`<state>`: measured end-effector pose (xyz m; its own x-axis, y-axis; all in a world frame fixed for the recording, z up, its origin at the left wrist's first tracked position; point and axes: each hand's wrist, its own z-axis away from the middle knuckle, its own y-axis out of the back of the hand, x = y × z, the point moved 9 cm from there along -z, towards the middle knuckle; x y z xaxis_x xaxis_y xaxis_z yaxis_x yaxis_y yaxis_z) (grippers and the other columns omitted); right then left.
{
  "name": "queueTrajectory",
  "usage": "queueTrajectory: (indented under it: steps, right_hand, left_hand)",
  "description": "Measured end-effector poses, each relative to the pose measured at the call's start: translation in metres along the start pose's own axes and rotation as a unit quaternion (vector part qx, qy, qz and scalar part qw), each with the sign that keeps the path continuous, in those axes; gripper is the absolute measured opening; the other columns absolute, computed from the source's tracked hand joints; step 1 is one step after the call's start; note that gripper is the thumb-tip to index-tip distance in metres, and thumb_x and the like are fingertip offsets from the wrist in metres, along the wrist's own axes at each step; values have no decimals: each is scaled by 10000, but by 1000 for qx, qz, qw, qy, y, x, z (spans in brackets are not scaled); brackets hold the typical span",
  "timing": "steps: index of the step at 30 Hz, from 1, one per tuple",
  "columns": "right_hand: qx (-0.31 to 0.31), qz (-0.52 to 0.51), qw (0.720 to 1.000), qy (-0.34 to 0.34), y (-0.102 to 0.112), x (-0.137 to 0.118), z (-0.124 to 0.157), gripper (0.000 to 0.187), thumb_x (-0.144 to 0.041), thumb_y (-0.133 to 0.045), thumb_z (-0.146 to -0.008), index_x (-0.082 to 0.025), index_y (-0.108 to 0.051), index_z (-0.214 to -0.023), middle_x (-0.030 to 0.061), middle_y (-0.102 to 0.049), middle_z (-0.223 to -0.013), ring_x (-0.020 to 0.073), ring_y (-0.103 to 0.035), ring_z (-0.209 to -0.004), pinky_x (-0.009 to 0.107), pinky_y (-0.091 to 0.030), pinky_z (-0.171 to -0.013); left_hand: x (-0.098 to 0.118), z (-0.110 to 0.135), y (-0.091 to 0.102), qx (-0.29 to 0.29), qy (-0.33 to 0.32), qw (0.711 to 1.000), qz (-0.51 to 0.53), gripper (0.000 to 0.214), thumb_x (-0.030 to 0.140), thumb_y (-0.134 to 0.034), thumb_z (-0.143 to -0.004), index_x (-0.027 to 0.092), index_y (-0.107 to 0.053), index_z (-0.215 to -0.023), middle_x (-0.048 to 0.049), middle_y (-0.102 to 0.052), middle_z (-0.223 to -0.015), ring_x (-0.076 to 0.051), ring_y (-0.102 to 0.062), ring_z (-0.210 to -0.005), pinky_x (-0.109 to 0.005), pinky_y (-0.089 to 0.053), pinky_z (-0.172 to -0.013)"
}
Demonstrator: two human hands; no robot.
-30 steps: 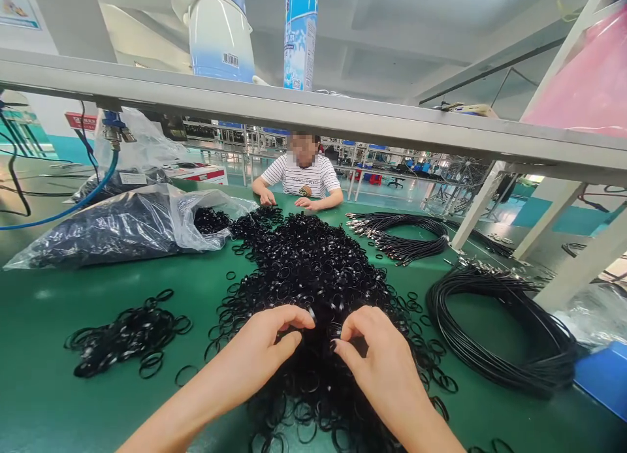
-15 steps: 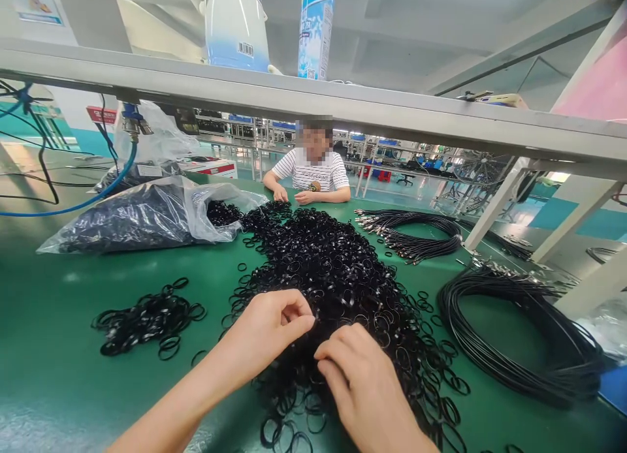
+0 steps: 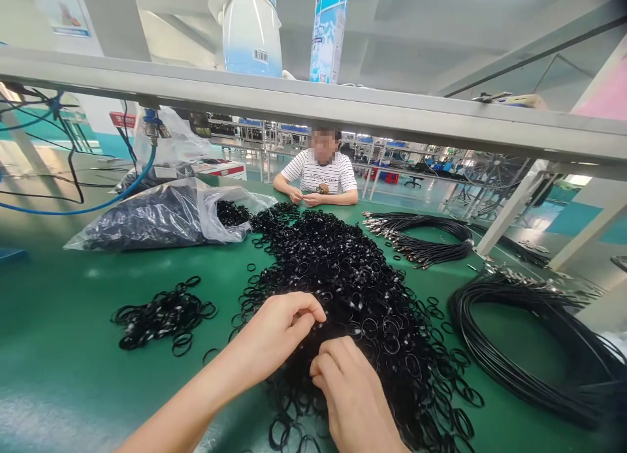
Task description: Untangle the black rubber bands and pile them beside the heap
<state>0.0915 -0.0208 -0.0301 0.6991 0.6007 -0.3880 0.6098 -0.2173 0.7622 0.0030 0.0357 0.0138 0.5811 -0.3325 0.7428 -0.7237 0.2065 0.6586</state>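
Observation:
A big heap of black rubber rings (image 3: 343,290) covers the middle of the green table (image 3: 59,348). My left hand (image 3: 277,332) rests on the near edge of the heap, fingers curled and thumb pinched against them. My right hand (image 3: 350,391) is just to its right and nearer to me, fingers bent into the rings beside the left fingertips. Whether either hand holds a ring is hidden by the fingers. A smaller pile of rings (image 3: 164,312) lies apart to the left.
A clear plastic bag of rings (image 3: 161,215) lies at the back left. Coils of black cable (image 3: 529,342) and cable with metal ends (image 3: 421,237) lie on the right. A person in a striped shirt (image 3: 321,175) sits across. A metal shelf (image 3: 313,110) with bottles spans overhead.
My right hand has drawn in toward me and to the left until it meets my left hand. The view has swung a little, so everything on the table sits further right.

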Motion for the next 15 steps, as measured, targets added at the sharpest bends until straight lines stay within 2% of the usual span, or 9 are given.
queueTrajectory:
  steps: [3,5,7,11,15]
  right_hand:
    - [2,-155,980,-125,17,24,-3,178,-76,-490,-836,-211,-598,-795,-6,-611,-795,163,-537,-740,268,-401,-644]
    - [0,-227,951,-212,21,38,-2,121,-155,-554,-825,-234,-642,-796,-25,-631,-765,155,-542,-692,258,-395,-618]
    - [8,-295,919,-262,23,47,0,76,-219,-597,-805,-233,-672,-807,-20,-652,-760,160,-552,-682,258,-398,-609]
    - [38,-396,875,-275,27,52,-3,101,-281,-635,-782,-203,-686,-819,11,-679,-790,186,-581,-753,267,-416,-650]
    - [46,-444,849,-282,28,55,-5,130,-305,-686,-743,-179,-682,-778,15,-671,-767,168,-570,-740,256,-415,-663]
  left_hand:
    - [3,1,-2,-28,4,999,37,217,252,-441,-855,259,-656,-878,62,-678,-894,-138,-584,-811,-225,-405,-696]
    - [7,2,-6,-58,-1,996,73,226,300,-441,-869,259,-661,-905,57,-679,-912,-143,-579,-834,-225,-406,-718]
    - [11,3,-11,-87,-8,991,100,242,335,-442,-874,257,-667,-919,49,-678,-930,-148,-571,-851,-229,-402,-740]
    - [11,5,-21,-121,2,984,134,196,300,-508,-828,244,-665,-929,33,-661,-872,-145,-554,-789,-226,-399,-689]
    - [5,2,-18,-83,14,986,146,128,258,-541,-799,214,-659,-821,37,-620,-735,-132,-537,-705,-225,-390,-635]
